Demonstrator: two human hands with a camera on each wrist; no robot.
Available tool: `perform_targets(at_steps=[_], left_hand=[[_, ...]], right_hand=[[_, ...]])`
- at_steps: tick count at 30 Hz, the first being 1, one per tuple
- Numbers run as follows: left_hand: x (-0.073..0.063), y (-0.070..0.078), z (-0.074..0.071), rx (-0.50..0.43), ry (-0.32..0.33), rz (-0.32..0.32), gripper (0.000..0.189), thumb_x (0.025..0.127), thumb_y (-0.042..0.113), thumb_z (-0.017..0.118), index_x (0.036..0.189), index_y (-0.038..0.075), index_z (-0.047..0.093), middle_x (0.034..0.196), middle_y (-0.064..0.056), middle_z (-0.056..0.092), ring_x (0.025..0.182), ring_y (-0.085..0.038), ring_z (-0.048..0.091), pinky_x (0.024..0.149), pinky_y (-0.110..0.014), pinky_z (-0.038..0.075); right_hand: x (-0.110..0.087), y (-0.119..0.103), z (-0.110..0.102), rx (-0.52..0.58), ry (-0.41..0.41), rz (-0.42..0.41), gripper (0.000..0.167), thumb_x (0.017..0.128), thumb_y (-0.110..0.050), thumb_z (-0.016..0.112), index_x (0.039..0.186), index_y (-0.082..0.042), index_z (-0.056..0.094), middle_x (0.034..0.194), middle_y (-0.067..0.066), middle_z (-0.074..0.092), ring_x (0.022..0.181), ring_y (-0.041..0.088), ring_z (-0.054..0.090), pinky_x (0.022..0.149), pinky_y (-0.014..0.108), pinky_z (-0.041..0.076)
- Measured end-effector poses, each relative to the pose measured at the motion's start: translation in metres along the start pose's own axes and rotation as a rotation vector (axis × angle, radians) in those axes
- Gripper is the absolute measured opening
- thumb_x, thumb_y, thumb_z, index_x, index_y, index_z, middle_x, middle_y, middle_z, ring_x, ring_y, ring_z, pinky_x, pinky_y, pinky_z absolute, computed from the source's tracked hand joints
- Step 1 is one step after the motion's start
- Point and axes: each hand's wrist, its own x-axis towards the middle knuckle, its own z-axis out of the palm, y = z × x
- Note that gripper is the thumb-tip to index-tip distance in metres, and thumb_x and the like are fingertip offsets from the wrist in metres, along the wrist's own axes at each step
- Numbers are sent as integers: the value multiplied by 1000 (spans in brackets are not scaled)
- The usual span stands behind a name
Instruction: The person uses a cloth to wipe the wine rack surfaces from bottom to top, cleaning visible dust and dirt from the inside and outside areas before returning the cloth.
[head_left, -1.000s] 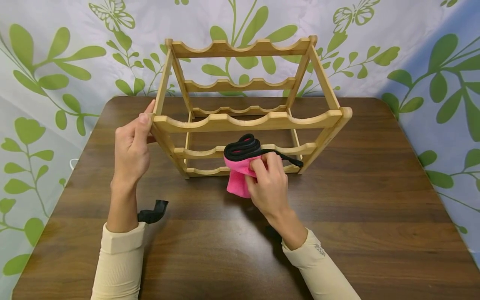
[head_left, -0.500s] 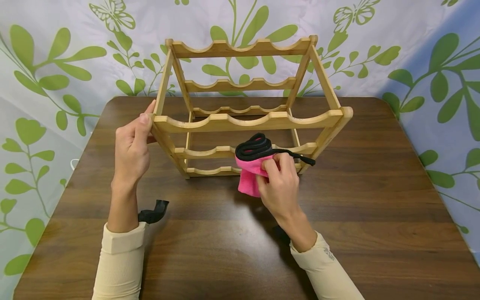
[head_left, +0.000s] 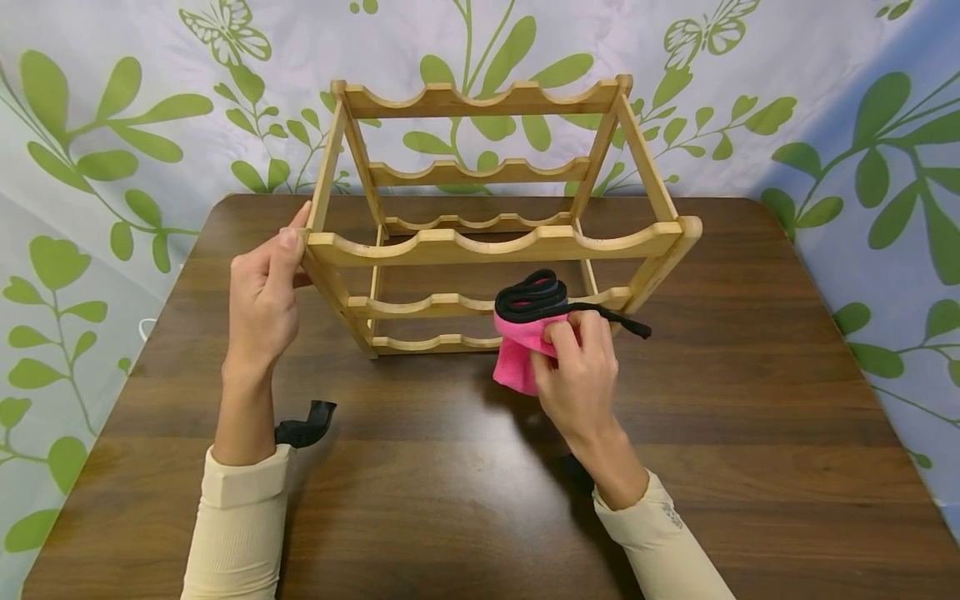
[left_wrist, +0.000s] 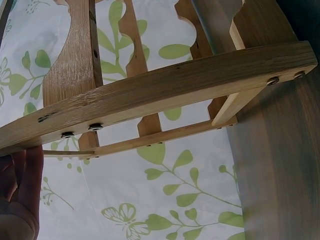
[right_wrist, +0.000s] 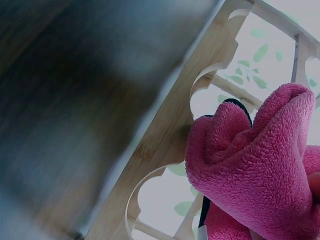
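A light wooden bottle rack (head_left: pixel 495 243) with scalloped rails stands on the table, tilted a little in the head view. My left hand (head_left: pixel 262 292) holds its front left corner post, thumb in front and fingers round the outer side; in the left wrist view part of that hand (left_wrist: pixel 22 190) shows at the lower left under the post. My right hand (head_left: pixel 581 375) grips a folded pink plush cloth (head_left: pixel 516 367) with black edging and a black cord, in front of the lower right rails. Fluffy folds of the cloth (right_wrist: pixel 255 165) fill the right wrist view; whether they touch a rail, I cannot tell.
The brown wooden table (head_left: pixel 420 500) extends around the rack. Behind it hangs a pale curtain (head_left: pixel 112 108) with green leaves and butterflies. A black strap end (head_left: pixel 307 425) sticks out beside the left wrist.
My right hand has moved steadily to the right with the cloth, along the front of the rack's lower rails. The left hand and the rack have stayed in place.
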Motion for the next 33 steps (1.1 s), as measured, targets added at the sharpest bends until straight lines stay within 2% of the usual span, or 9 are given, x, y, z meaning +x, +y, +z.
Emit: perform_targets(at_steps=[7, 15, 22, 25, 28, 31, 33], left_hand=[[0, 2, 2, 3, -8, -8, 45, 106, 17, 38, 104, -17, 67, 137, -11, 57, 101, -8, 66, 69, -18, 53], [0, 5, 2, 0, -5, -10, 46, 107, 18, 37, 107, -17, 66, 137, -12, 56, 99, -7, 66, 70, -17, 53], [-4, 4, 2, 17, 7, -42, 46, 108, 21, 36, 113, -15, 66, 138, -8, 56, 101, -9, 66, 72, -17, 53], [-5, 4, 3, 13, 8, -54, 47, 108, 22, 36, 116, -14, 65, 139, -6, 56, 101, -10, 66, 74, -18, 53], [-5, 4, 4, 7, 8, -51, 47, 108, 21, 35, 114, -15, 65, 140, -6, 55, 101, -11, 66, 74, -18, 53], [-4, 4, 5, 0, 10, -52, 48, 108, 21, 36, 111, -16, 66, 140, -6, 55, 104, -13, 65, 74, -18, 53], [-4, 4, 6, -3, 11, -55, 48, 108, 21, 36, 109, -16, 66, 140, -5, 55, 107, -14, 64, 74, -18, 53]], right_hand=[[0, 8, -10, -8, 13, 26, 11, 77, 8, 60, 78, 1, 53, 86, 21, 51, 77, 38, 50, 63, 48, 44], [0, 18, -22, -21, 28, 55, 11, 78, 7, 62, 79, 1, 53, 86, 21, 51, 77, 37, 50, 64, 48, 42], [-5, 18, -33, 19, 26, 138, 11, 76, 2, 64, 81, 1, 53, 85, 20, 50, 74, 33, 51, 59, 46, 42], [-9, 15, -38, 68, -2, 153, 14, 76, 1, 65, 83, 1, 53, 84, 18, 50, 73, 30, 52, 56, 45, 43], [-13, 11, -42, 130, -54, 104, 16, 75, 2, 66, 84, 0, 54, 86, 16, 52, 74, 27, 55, 56, 43, 46], [-18, 7, -45, 181, -150, 52, 20, 73, 4, 70, 86, -1, 56, 89, 14, 53, 77, 24, 57, 58, 40, 51], [-22, 4, -46, 201, -221, 56, 24, 72, 5, 74, 87, -3, 57, 90, 11, 54, 77, 21, 56, 59, 37, 51]])
